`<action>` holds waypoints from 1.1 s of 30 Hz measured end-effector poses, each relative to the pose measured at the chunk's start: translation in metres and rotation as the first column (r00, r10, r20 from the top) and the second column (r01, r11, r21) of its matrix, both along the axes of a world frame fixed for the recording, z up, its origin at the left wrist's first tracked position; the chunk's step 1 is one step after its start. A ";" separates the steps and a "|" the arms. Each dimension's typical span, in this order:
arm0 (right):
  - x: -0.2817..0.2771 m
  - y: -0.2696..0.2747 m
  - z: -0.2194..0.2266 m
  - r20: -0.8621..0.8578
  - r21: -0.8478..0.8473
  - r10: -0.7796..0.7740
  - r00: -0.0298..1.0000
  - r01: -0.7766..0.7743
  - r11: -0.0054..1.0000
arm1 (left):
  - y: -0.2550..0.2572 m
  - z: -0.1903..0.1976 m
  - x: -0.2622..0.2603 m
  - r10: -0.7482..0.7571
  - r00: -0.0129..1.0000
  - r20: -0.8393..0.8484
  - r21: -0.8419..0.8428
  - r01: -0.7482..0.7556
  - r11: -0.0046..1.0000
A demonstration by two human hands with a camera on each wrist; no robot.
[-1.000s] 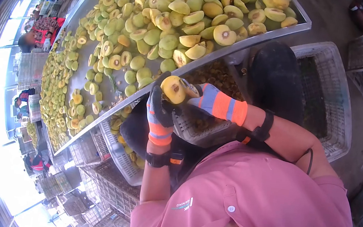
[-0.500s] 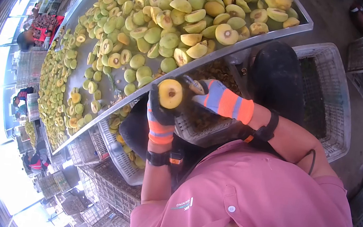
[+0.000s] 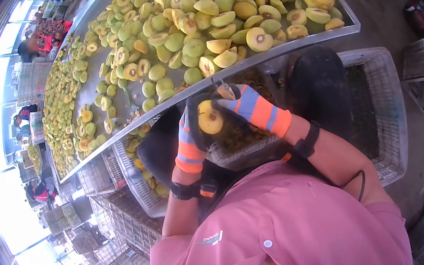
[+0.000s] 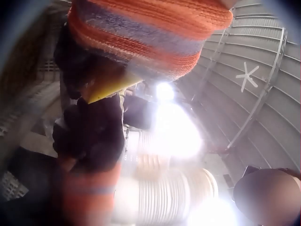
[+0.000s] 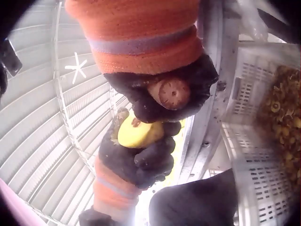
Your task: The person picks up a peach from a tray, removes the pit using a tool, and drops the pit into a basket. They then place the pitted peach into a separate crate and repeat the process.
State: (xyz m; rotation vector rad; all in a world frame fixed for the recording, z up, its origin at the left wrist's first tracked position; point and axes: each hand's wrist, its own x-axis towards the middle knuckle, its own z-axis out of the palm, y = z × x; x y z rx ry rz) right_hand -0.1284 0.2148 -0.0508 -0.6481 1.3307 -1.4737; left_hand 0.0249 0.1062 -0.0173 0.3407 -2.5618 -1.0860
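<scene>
Both hands wear dark-palmed work gloves with orange and blue-grey cuffs. My left hand [image 3: 190, 134] holds a yellow peach half [image 3: 210, 117], its cut face with a brown pit hollow turned up. Close over that peach half, my right hand [image 3: 256, 108] grips a tool with a round wooden handle [image 5: 174, 94]. The handle's butt pokes out of the fist in the right wrist view; the tool's working end is hidden near the fruit. In the left wrist view, a yellow edge of the peach half [image 4: 113, 89] shows between the gloves.
A metal-rimmed table [image 3: 283, 50] ahead bears heaps of halved green-yellow peaches [image 3: 194, 48]. Below it stands a white crate [image 5: 258, 188] with brown scraps. Another crate [image 3: 400, 126] sits to the right, and a third crate [image 3: 150, 205] with fruit lies left of my knees.
The peach half has turned and shifted slightly right in the left hand. The right hand moved off it, then came back over it with the tool.
</scene>
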 end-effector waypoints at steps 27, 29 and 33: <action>0.006 0.018 0.027 -0.306 -0.181 -0.098 0.947 0.043 0.983 | 0.014 0.002 -0.013 0.382 0.889 -0.252 0.390 -0.268 0.881; 0.007 0.019 0.024 -0.433 -0.117 -0.044 0.901 -0.008 0.993 | 0.009 -0.002 -0.009 0.376 0.888 -0.264 0.315 -0.289 0.904; 0.021 0.018 0.015 -0.557 -0.043 0.020 0.830 -0.052 0.998 | 0.012 -0.005 -0.011 0.395 0.883 -0.255 0.359 -0.293 0.886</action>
